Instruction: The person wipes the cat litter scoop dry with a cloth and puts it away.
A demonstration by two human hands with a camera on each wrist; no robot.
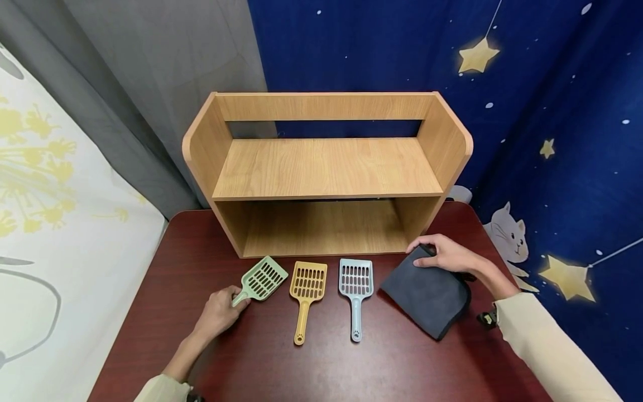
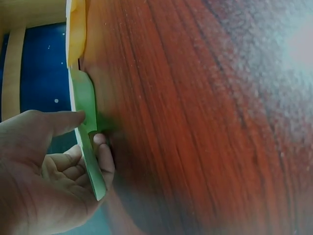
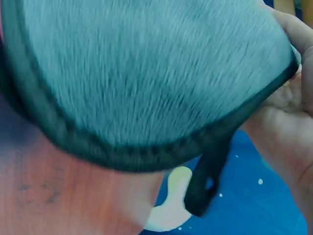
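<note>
My left hand (image 1: 221,310) grips the handle of a light green slotted litter scoop (image 1: 263,278), tilted with its head toward the upper right. In the left wrist view, thumb and fingers close round the green handle (image 2: 90,161). Beside it on the table lie a yellow litter scoop (image 1: 308,282) and a pale blue one (image 1: 356,279), handles toward me. At the right, my right hand (image 1: 444,254) pinches the upper edge of a dark grey cloth (image 1: 427,293). Its plush surface (image 3: 156,73), black binding and hanging loop (image 3: 208,178) show in the right wrist view.
A two-tier wooden shelf (image 1: 326,167) stands at the back of the dark red table (image 1: 321,374), right behind the scoops. Grey and blue star-patterned curtains (image 1: 377,44) hang behind it. White patterned fabric (image 1: 75,251) borders the table's left side.
</note>
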